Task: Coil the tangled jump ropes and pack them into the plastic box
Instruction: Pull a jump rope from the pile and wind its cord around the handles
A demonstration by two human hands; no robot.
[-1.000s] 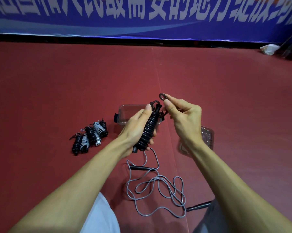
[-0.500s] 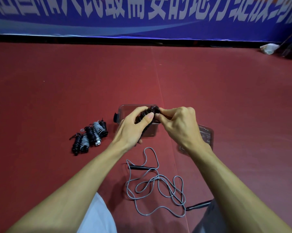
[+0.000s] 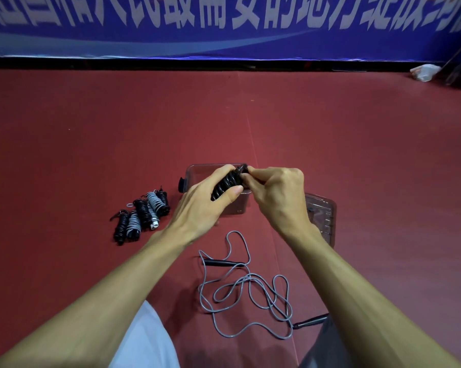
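1. Change: a second ago my left hand [image 3: 205, 205] holds the black coiled rope [image 3: 228, 183] upright and my right hand [image 3: 277, 197] lifts a small ring clear of its top; now both hands are lower and closed together, with the bundle tilted over the plastic box [image 3: 197, 172].
2. The ring no longer shows on its own; I judge it is being seated on the coil's top end, but I can't confirm that.
3. Meaning: this coil is at the tie-off step; it is not in the box yet.
4. Left fingers: curled round the bundle's body, thumb [image 3: 233, 193] laid across the front; firm hold.
5. Right fingers [image 3: 246, 177]: pinched tight on the coil's upper end; nearly no gap; what sits between them is hidden.
6. The box sits on the floor [image 3: 356, 155] right under the hands; I see nothing in the part that shows; the lid [image 3: 320, 219] lies to its right, behind my right wrist.
7. The pile of finished coils [image 3: 141, 216] lies on the floor to the left, well apart from the box, unpacked.
8. The grey rope [image 3: 246, 293] lies loose and tangled between my forearms, both black handles out; not coiled yet.
9. Judgement: roughly mid-task; packing hasn't started.
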